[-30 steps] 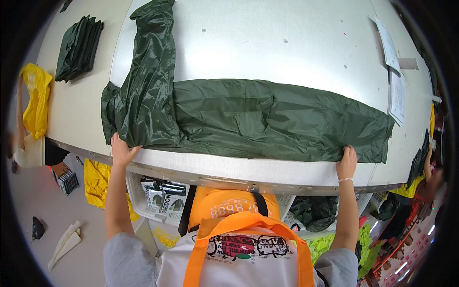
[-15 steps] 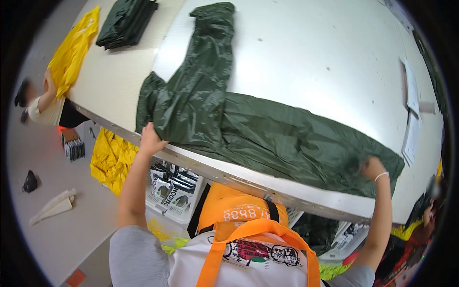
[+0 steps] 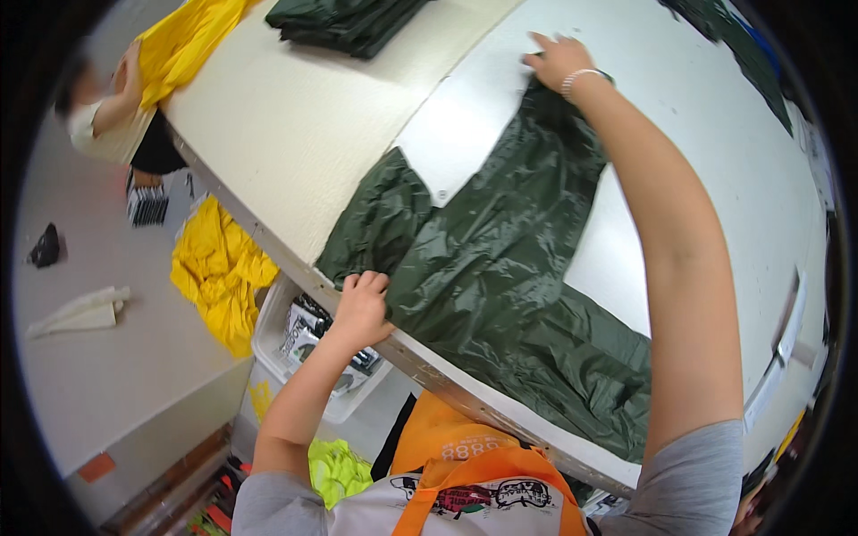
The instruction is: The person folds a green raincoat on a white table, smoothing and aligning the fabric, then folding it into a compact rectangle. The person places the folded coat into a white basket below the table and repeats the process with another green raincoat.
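A dark green rain jacket point(image 3: 500, 259), thin and shiny, lies on the white tabletop, one long sleeve-like part reaching away from me. At its far end is my right hand point(image 3: 560, 64), fingers spread, the wrist just over the cloth's tip. My left hand point(image 3: 362, 310) is at the near table edge, its fingers bunched on the garment's lower left border. My right forearm hides part of the garment's right side.
A folded dark green stack point(image 3: 349, 25) sits at the far left. Beyond it, another person's hands hold a yellow garment point(image 3: 192, 40). Below the table edge are a crumpled yellow garment point(image 3: 219, 268), a white basket point(image 3: 344, 406) of packages and a lime-green cloth point(image 3: 338, 469).
My right hand has gone from the garment's right end to the far end of the long part. The view has turned left. My left hand stays by the near border.
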`<action>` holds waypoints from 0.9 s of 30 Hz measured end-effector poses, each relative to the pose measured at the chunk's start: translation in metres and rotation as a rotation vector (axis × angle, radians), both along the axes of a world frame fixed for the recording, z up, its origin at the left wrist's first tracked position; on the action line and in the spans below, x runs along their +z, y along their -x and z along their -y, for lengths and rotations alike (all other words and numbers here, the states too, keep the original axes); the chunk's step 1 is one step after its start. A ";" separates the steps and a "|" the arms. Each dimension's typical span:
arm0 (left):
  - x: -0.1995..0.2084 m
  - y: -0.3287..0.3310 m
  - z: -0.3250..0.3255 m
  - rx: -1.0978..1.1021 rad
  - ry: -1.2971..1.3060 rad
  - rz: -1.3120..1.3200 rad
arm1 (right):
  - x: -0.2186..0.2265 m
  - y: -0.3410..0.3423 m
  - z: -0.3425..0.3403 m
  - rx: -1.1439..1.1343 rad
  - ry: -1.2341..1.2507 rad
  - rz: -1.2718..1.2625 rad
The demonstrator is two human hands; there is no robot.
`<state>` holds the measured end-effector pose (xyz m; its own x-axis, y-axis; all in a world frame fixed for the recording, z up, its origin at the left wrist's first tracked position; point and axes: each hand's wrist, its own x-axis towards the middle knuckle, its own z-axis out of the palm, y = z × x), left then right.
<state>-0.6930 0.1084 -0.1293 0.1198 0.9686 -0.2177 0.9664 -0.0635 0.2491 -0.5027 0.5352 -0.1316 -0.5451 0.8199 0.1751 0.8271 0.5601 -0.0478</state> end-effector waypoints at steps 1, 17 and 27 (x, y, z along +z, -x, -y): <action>-0.001 0.002 -0.001 -0.035 0.004 -0.009 | -0.002 -0.008 -0.011 -0.074 0.150 0.023; 0.030 0.025 -0.085 -0.246 -0.646 0.782 | 0.358 -0.466 0.449 -0.921 -0.105 -0.356; -0.071 0.078 -0.157 0.038 -0.565 0.536 | 0.404 -0.474 0.624 -1.191 -0.472 -0.380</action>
<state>-0.7714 0.2658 -0.2005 0.0339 0.9208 0.3885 0.7276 -0.2892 0.6221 -0.0285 -0.0890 0.2724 0.6015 0.5775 0.5521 0.7982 -0.4628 -0.3856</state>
